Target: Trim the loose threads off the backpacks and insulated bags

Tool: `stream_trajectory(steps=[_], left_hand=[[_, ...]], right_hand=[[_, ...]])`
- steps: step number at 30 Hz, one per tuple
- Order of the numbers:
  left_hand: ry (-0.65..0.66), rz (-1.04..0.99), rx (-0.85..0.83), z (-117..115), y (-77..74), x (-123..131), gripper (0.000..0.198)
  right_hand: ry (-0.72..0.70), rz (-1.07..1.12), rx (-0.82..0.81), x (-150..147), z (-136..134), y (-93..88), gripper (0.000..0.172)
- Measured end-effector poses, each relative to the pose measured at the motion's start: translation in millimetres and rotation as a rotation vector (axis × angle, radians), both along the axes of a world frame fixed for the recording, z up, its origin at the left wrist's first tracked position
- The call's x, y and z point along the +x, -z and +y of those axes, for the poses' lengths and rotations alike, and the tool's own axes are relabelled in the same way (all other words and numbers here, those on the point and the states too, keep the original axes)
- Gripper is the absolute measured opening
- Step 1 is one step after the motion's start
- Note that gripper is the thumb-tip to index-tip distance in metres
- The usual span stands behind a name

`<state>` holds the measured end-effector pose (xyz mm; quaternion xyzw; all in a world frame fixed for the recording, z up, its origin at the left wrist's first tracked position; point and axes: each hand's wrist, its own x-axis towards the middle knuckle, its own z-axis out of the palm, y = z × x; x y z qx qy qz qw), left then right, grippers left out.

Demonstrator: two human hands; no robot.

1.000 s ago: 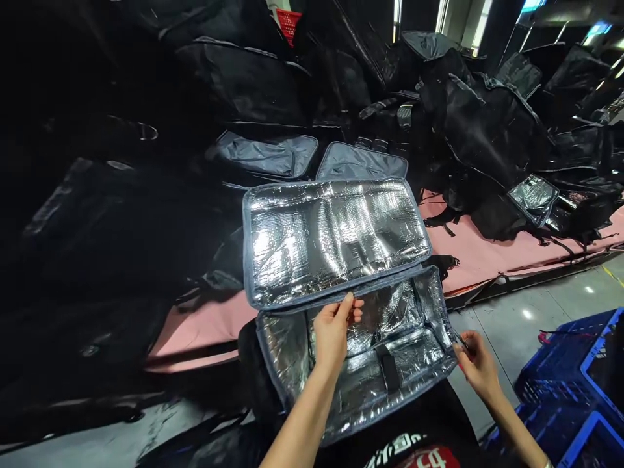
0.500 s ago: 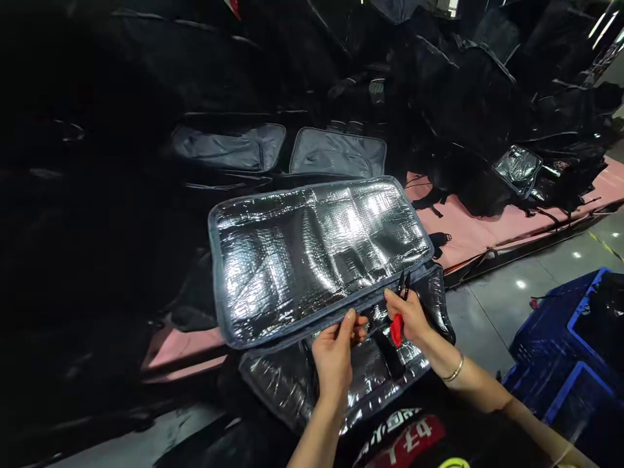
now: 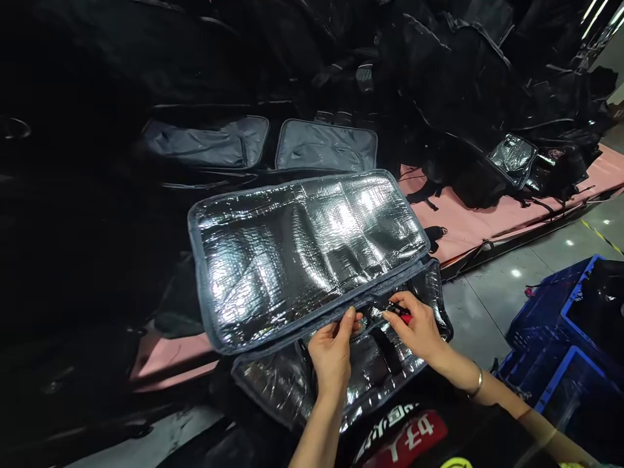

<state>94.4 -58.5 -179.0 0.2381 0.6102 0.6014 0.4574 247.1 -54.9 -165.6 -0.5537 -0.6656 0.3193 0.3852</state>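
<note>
A silver foil-lined panel (image 3: pixel 302 253) with grey-blue edging lies tilted across the middle of the view, joined near its lower edge to a second foil-lined piece (image 3: pixel 365 370). My left hand (image 3: pixel 334 351) pinches the grey-blue edging (image 3: pixel 312 328) between thumb and fingers. To its right, my right hand (image 3: pixel 414 325) is closed on a small cutter (image 3: pixel 402 312) with red on its handle. The cutter's dark tip points left, close to the edging. Whether the tip touches the edging is hard to tell.
Black bags (image 3: pixel 463 84) are heaped behind, with two grey panels (image 3: pixel 326 146) among them. A pink-covered table edge (image 3: pixel 468 224) runs to the right. Blue crates (image 3: pixel 546 312) stand on the floor at the lower right.
My right hand has turned the cutter from pointing upward to pointing left at the edging. My left hand keeps its pinch. The whole view has shifted slightly.
</note>
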Motion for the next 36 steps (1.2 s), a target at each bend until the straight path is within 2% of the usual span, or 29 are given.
stream_trajectory(steps=[10,16,28,32,36], left_hand=[[-0.012,-0.003,-0.028,-2,-6.0,1,0.028],[-0.004,-0.046,-0.019,-1,-5.2,1,0.027],[-0.034,-0.126,-0.021,0,-2.0,1,0.028],[-0.035,-0.122,-0.011,1,-2.8,1,0.028],[-0.029,-0.104,0.007,1,-4.0,2,0.027]], right_hand=[[-0.003,-0.109,0.159,-5,5,5.6,0.018],[0.176,0.005,0.267,-7,5,20.6,0.021],[0.209,-0.156,0.624,-16,10,52.0,0.014],[0.186,-0.138,0.644,-13,13,51.9,0.013],[0.117,-0.083,0.544,-5,12,41.2,0.016]])
